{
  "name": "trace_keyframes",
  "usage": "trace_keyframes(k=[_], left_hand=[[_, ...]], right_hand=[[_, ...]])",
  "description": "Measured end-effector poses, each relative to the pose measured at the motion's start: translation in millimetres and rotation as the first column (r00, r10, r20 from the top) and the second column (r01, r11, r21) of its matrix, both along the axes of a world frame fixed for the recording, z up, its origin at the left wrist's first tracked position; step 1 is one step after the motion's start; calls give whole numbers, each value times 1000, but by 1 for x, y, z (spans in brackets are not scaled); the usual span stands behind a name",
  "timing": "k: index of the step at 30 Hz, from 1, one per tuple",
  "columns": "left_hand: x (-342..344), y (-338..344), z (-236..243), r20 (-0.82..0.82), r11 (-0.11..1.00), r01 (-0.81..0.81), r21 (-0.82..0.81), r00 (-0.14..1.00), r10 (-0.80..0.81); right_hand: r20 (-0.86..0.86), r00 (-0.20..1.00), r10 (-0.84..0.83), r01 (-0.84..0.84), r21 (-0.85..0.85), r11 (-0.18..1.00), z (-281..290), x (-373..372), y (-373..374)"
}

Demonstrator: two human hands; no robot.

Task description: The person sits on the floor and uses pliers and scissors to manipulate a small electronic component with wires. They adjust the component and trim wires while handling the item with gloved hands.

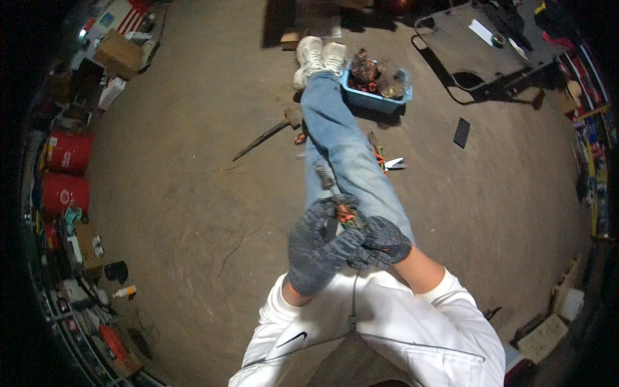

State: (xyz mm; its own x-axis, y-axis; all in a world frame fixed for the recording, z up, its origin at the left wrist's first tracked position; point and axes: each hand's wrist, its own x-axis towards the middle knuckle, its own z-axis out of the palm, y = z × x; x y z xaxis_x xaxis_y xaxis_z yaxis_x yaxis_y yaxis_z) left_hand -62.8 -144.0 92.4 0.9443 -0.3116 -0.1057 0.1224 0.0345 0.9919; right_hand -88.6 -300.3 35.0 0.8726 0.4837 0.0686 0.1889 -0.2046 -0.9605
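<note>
Both hands wear dark grey knit gloves and meet above my thighs. My left hand (316, 248) is closed around a small part with a reddish, copper-coloured middle (346, 213). A greyish, rod-like end (324, 177) sticks out past the fingers; it is blurred, and I cannot tell whether it belongs to the same part. My right hand (383, 242) is closed against the near side of the part, its fingertips partly hidden. Beside my legs lie a hammer (264, 137) on the left and orange-handled snips (392, 164) on the right.
A blue bin (374, 102) holding copper-coloured scrap and clear plastic bags stands right of my shoes (311, 59). A phone (461, 132) lies on the floor near a black folding table (477, 48). Red drums (66, 195) and boxes line the left; cluttered shelves (590, 122) the right.
</note>
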Motion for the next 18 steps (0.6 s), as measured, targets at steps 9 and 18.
trace_keyframes(k=[9, 18], left_hand=[[35, 7, -36, 71, 943, -332, 19, 941, 330], [78, 16, -75, -30, 918, -397, 7, 917, 397]], right_hand=[[169, 952, -254, 239, 106, 965, -41, 26, -51], [-759, 131, -638, 971, -33, 239, -210, 61, -162]])
